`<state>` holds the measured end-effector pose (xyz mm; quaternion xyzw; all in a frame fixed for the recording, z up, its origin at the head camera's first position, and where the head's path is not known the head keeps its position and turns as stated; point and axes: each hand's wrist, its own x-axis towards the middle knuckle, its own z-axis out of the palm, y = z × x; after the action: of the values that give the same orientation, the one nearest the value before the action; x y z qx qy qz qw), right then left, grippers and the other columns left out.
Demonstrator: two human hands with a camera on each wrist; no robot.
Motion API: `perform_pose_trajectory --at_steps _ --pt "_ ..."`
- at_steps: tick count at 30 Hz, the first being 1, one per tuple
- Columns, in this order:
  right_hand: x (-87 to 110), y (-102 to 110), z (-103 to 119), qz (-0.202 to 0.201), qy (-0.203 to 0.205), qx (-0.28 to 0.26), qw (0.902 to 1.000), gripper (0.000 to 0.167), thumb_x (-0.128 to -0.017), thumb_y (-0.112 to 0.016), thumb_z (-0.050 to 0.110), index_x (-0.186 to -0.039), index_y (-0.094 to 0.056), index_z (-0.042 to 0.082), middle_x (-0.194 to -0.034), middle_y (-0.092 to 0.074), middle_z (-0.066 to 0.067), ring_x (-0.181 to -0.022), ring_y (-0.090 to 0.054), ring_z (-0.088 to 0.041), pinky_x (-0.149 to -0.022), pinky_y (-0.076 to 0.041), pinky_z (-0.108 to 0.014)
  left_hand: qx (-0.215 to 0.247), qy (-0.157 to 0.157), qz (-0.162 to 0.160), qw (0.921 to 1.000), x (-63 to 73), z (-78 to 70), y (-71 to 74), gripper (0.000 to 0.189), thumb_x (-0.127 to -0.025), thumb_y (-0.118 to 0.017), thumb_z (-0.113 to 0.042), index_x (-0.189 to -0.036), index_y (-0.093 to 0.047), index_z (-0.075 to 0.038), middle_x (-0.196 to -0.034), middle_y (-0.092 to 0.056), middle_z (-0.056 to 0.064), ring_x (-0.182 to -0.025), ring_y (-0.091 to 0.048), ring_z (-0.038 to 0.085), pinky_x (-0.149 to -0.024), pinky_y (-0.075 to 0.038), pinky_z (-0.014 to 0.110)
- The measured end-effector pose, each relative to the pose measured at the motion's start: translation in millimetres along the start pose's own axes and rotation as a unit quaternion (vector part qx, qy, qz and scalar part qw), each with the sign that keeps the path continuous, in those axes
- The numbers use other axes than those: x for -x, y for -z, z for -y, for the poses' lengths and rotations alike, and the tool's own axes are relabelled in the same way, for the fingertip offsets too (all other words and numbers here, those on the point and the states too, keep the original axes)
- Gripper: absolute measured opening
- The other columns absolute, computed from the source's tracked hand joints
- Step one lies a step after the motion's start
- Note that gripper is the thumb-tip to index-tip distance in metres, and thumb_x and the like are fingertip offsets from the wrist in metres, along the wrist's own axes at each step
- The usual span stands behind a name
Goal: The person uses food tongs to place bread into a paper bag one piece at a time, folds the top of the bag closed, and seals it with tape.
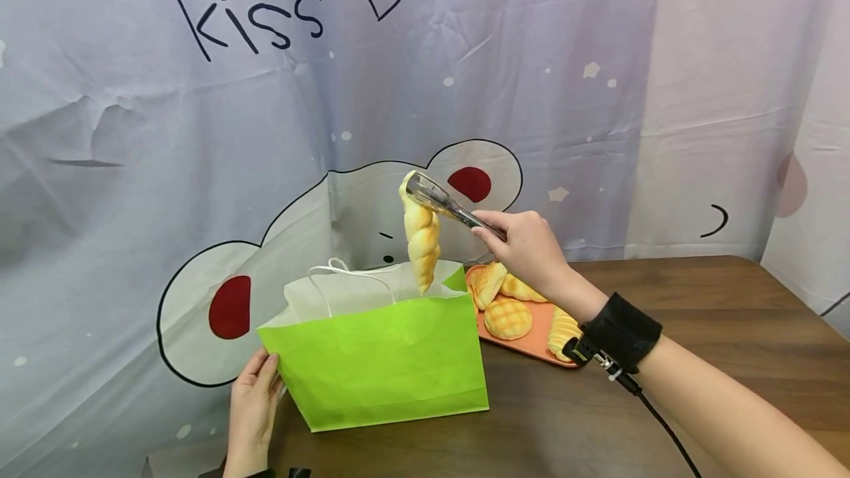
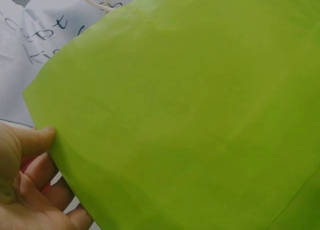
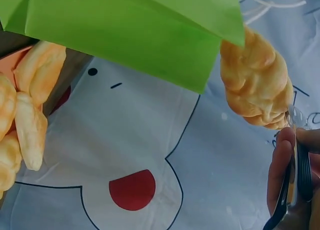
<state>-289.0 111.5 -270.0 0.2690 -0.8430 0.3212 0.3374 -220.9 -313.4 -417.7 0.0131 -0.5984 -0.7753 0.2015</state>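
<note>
Brown wood-grain tabletop is supporting a bright green paper bag with a white interior. On the near left, the left hand is grasping the bag's left edge, thumb in front and fingers behind. A black wrist strap is encircling the right wrist, and a black cable is trailing from it. The right hand is clenching shiny grey tongs. These are clamping the upper end of a golden braided bread, which is hanging at the bag's mouth beside a white cord handle. Farther right, an orange tray is holding more breads, including a round crosshatched bun. The bag is obstructing the tray's left end; the right forearm is crossing its right side. Behind everything, a pale printed curtain is hanging.
</note>
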Motion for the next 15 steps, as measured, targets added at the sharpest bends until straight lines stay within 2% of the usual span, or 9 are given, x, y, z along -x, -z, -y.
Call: perform_pose_trajectory --at_steps 5,11,15 --pt "6.3 -6.4 0.3 0.023 0.013 0.024 0.9994 0.027 -0.094 -0.071 0.023 -0.119 -0.074 0.014 -0.055 -0.048 0.003 -0.046 -0.028 -0.005 -0.048 -0.024 -0.023 0.001 -0.005 0.005 1.0000 0.4 0.2 0.1 0.024 -0.104 -0.053 -0.013 -0.110 -0.068 -0.031 -0.109 -0.070 -0.019 -0.097 -0.067 -0.004 -0.080 -0.054 0.014" --pt "9.7 -10.5 -0.9 0.051 0.028 0.040 0.9975 0.033 -0.093 -0.072 0.028 -0.123 -0.072 0.015 -0.064 -0.062 0.004 -0.049 -0.030 -0.006 -0.050 -0.026 -0.023 0.008 -0.008 0.010 0.9999 0.5 0.4 0.5 0.025 -0.104 -0.053 -0.013 -0.109 -0.069 -0.030 -0.107 -0.071 -0.018 -0.096 -0.068 -0.003 -0.079 -0.054 0.014" --pt "11.3 -10.7 -2.6 0.061 0.033 0.033 0.9971 0.038 -0.093 -0.072 0.031 -0.128 -0.069 0.016 -0.064 -0.061 0.006 -0.049 -0.030 -0.007 -0.050 -0.026 -0.023 0.014 -0.008 0.007 0.9998 -0.1 1.0 1.0 0.024 -0.103 -0.053 -0.012 -0.108 -0.070 -0.030 -0.106 -0.071 -0.017 -0.094 -0.068 -0.002 -0.078 -0.055 0.014"
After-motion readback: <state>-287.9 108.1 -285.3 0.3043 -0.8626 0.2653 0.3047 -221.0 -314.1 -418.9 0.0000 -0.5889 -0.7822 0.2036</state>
